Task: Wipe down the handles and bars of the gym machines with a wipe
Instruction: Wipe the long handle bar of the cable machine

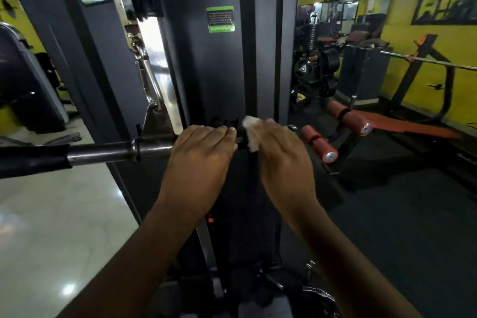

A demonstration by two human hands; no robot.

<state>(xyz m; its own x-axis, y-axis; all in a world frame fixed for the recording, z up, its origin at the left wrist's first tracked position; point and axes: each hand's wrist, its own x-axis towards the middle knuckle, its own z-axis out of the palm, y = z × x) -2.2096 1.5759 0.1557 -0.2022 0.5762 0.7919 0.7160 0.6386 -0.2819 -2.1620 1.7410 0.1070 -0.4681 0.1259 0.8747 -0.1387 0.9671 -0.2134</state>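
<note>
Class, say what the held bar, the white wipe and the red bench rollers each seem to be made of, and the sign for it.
The bar looks like bare steel: grey sheen with highlights; its black matte sleeve at the left may be rubber. The wipe is white and crumpled, so thin paper or nonwoven cloth. The red rollers seem vinyl-covered foam, with silvery end caps.

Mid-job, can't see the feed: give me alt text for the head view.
The person's left hand grips a horizontal metal bar while the right hand holds a white wipe against the bar beside it. Behind stands a dark machine column with a green sticker; a red-padded bench lies at right.
</note>
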